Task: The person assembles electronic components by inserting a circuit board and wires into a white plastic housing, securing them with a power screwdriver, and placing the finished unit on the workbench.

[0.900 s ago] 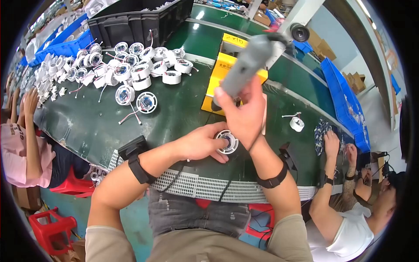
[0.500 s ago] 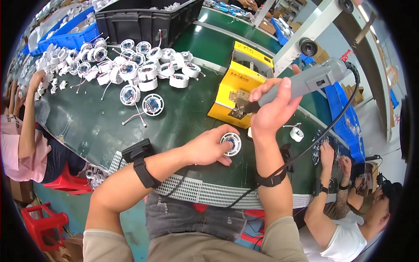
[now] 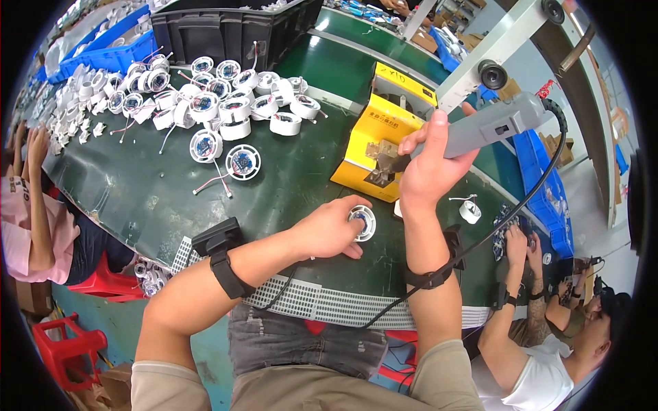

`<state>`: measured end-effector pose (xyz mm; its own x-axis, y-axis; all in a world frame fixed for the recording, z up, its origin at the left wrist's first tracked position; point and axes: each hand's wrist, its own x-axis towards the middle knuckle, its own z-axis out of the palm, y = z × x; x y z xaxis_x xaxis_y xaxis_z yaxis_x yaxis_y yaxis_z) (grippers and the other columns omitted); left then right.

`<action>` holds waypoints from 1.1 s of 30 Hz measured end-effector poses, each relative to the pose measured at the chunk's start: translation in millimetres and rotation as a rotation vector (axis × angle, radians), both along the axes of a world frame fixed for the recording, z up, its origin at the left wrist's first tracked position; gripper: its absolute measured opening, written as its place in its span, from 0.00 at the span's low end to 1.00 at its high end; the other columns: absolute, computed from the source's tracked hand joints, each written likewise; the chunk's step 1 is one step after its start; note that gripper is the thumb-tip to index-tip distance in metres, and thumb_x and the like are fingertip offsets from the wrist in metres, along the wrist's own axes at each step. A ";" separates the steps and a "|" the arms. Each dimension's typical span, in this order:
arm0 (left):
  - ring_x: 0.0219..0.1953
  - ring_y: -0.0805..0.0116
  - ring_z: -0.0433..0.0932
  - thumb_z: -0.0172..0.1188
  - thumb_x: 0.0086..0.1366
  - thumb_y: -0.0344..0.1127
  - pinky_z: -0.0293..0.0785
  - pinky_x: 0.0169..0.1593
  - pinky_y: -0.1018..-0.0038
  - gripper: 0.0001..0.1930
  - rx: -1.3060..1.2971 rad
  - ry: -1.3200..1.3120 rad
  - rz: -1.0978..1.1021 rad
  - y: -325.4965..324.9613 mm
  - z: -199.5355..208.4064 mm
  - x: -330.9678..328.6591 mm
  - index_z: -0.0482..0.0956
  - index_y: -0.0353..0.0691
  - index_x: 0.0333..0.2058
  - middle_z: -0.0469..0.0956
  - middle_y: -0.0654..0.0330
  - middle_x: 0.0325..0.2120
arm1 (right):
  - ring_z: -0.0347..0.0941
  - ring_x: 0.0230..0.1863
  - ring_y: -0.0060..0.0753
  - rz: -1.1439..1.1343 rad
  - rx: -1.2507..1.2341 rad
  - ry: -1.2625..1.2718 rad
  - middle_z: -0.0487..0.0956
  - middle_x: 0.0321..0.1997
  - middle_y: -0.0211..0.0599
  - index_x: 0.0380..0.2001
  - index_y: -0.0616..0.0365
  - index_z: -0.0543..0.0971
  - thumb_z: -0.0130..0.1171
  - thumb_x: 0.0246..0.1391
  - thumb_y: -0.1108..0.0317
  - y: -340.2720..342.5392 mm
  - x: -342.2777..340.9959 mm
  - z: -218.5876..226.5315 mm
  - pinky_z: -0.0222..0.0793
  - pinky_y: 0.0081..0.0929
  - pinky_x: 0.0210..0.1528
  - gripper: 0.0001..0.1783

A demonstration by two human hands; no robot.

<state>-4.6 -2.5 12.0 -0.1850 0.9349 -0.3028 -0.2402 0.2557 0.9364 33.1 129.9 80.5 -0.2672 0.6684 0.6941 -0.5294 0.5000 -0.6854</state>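
My left hand (image 3: 334, 229) is closed around a round white housing (image 3: 368, 231) with a small circuit board inside, holding it on the green work surface. Raised to the right, my right hand (image 3: 426, 175) grips a grey electric screwdriver (image 3: 497, 127) with a black cable. The screwdriver's front end is at the metal fitting (image 3: 381, 152) on the face of a yellow screw feeder box (image 3: 358, 140); its very tip is hard to make out. A similar housing with wires (image 3: 242, 163) lies face up to the left of the box.
Many white housings (image 3: 235, 109) are heaped at the far left, before a black crate (image 3: 226, 34) and a blue bin (image 3: 113, 55). Another white part (image 3: 470, 212) lies right of my right forearm. Co-workers' hands (image 3: 515, 243) are farther right; the screwdriver cable (image 3: 510, 218) crosses my forearm.
The view has shifted slightly. My left hand still holds the housing, and the screwdriver stays at the feeder box. A co-worker's hand at the left has moved nearer the table's left edge.
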 end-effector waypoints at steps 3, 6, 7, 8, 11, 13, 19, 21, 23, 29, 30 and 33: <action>0.33 0.62 0.83 0.46 0.68 0.28 0.83 0.39 0.72 0.22 -0.012 -0.009 0.013 -1.4 2.1 0.4 0.61 0.35 0.60 0.74 0.50 0.44 | 0.64 0.14 0.24 -0.016 -0.002 -0.013 0.68 0.20 0.35 0.55 0.60 0.59 0.53 0.62 0.68 -0.7 -1.4 -2.5 0.65 0.25 0.19 0.23; 0.33 0.61 0.83 0.46 0.68 0.28 0.82 0.40 0.72 0.22 -0.021 -0.027 0.016 -1.3 2.3 0.4 0.61 0.34 0.61 0.74 0.50 0.45 | 0.64 0.14 0.24 -0.018 -0.014 -0.025 0.68 0.20 0.35 0.53 0.60 0.59 0.53 0.62 0.69 -1.0 -1.2 -3.7 0.65 0.25 0.19 0.21; 0.34 0.61 0.83 0.46 0.68 0.28 0.82 0.40 0.72 0.22 -0.024 -0.036 0.013 -0.8 3.0 0.5 0.61 0.34 0.61 0.74 0.50 0.45 | 0.64 0.14 0.24 -0.014 -0.008 -0.049 0.68 0.20 0.35 0.53 0.60 0.59 0.53 0.62 0.69 -0.9 -0.3 -3.4 0.65 0.25 0.19 0.20; 0.34 0.61 0.83 0.46 0.68 0.28 0.82 0.40 0.72 0.22 -0.023 -0.035 0.009 -0.3 2.9 0.8 0.61 0.34 0.61 0.74 0.50 0.45 | 0.64 0.15 0.24 -0.011 -0.001 -0.073 0.68 0.20 0.35 0.52 0.59 0.59 0.52 0.62 0.69 -0.7 1.1 -3.2 0.64 0.25 0.19 0.20; 0.34 0.60 0.83 0.47 0.68 0.28 0.82 0.40 0.72 0.22 -0.034 -0.051 0.020 0.9 1.8 -1.5 0.61 0.33 0.60 0.74 0.50 0.45 | 0.64 0.15 0.24 0.034 -0.024 -0.091 0.67 0.20 0.34 0.53 0.59 0.59 0.52 0.62 0.69 -3.7 4.1 -4.0 0.64 0.25 0.19 0.20; 0.34 0.59 0.83 0.47 0.69 0.29 0.82 0.41 0.72 0.22 -0.039 -0.095 0.039 0.9 2.2 -1.6 0.61 0.33 0.60 0.74 0.50 0.45 | 0.63 0.14 0.24 0.076 -0.065 -0.062 0.66 0.19 0.33 0.53 0.58 0.58 0.52 0.61 0.70 -10.0 13.0 -5.6 0.64 0.25 0.19 0.21; 0.33 0.58 0.84 0.46 0.67 0.27 0.82 0.39 0.70 0.21 -0.048 -0.079 0.077 2.2 2.1 -1.4 0.64 0.32 0.58 0.74 0.47 0.46 | 0.62 0.15 0.23 0.169 -0.189 -0.048 0.65 0.19 0.31 0.58 0.57 0.57 0.50 0.61 0.69 -34.7 44.6 -19.7 0.63 0.24 0.17 0.24; 0.33 0.58 0.84 0.46 0.67 0.27 0.82 0.39 0.70 0.21 -0.049 -0.075 0.072 2.5 4.0 -1.0 0.64 0.32 0.58 0.74 0.47 0.46 | 0.62 0.15 0.23 0.170 -0.182 -0.056 0.65 0.20 0.31 0.58 0.57 0.57 0.50 0.61 0.69 -38.7 48.7 -22.8 0.64 0.24 0.17 0.24; 0.33 0.59 0.84 0.46 0.67 0.27 0.82 0.39 0.71 0.20 -0.049 -0.069 0.068 2.4 4.3 0.2 0.64 0.32 0.58 0.74 0.47 0.46 | 0.62 0.15 0.23 0.173 -0.176 -0.063 0.66 0.20 0.32 0.58 0.57 0.57 0.50 0.61 0.69 -40.1 50.6 -24.5 0.64 0.24 0.17 0.24; 0.34 0.59 0.84 0.46 0.68 0.28 0.82 0.39 0.71 0.20 -0.052 -0.071 0.088 0.4 3.8 1.6 0.64 0.32 0.58 0.74 0.48 0.46 | 0.63 0.15 0.24 0.211 -0.193 -0.082 0.66 0.21 0.33 0.58 0.56 0.57 0.51 0.61 0.68 -43.2 52.0 -29.2 0.65 0.25 0.18 0.24; 0.34 0.60 0.84 0.46 0.68 0.29 0.82 0.39 0.71 0.20 -0.044 -0.069 0.084 0.7 3.3 1.4 0.64 0.32 0.58 0.74 0.48 0.46 | 0.63 0.15 0.24 0.216 -0.197 -0.083 0.66 0.21 0.33 0.58 0.57 0.57 0.51 0.61 0.68 -43.7 52.2 -29.7 0.65 0.25 0.19 0.24; 0.34 0.59 0.84 0.46 0.68 0.29 0.82 0.40 0.71 0.20 -0.038 -0.064 0.082 0.1 2.9 1.8 0.64 0.32 0.58 0.74 0.48 0.46 | 0.63 0.16 0.24 0.219 -0.205 -0.091 0.66 0.21 0.33 0.57 0.57 0.57 0.51 0.61 0.68 -45.2 51.4 -31.3 0.65 0.25 0.19 0.24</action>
